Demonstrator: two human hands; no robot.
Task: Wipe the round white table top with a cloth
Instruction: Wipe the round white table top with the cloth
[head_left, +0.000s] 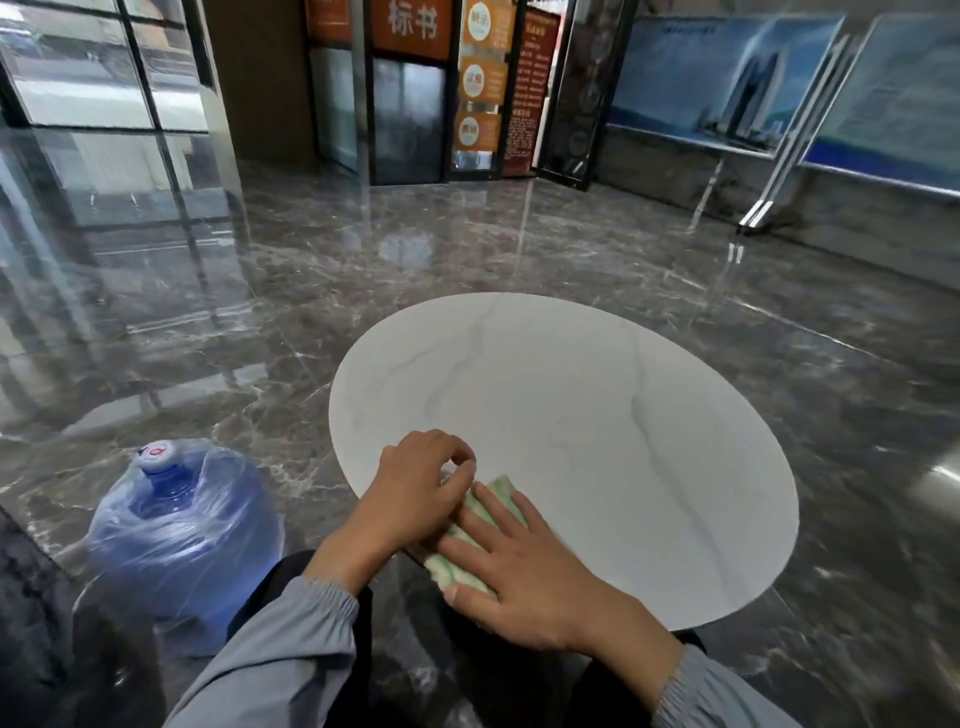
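Observation:
The round white table top (597, 415) with faint grey veins fills the middle of the view. A folded cloth (501, 491) with green and white stripes lies at the table's near edge. My right hand (524, 566) lies flat on top of the cloth, fingers spread, thumb at the cloth's near corner. My left hand (415, 488) is beside it on the left, fingers curled, fingertips pinching the cloth's far left part. Most of the cloth is hidden under both hands.
A large blue water jug (179, 525) in clear plastic wrap stands on the dark marble floor left of the table. Glass doors with orange signs (478, 83) are at the back. Display boards on metal stands (753, 218) line the right wall.

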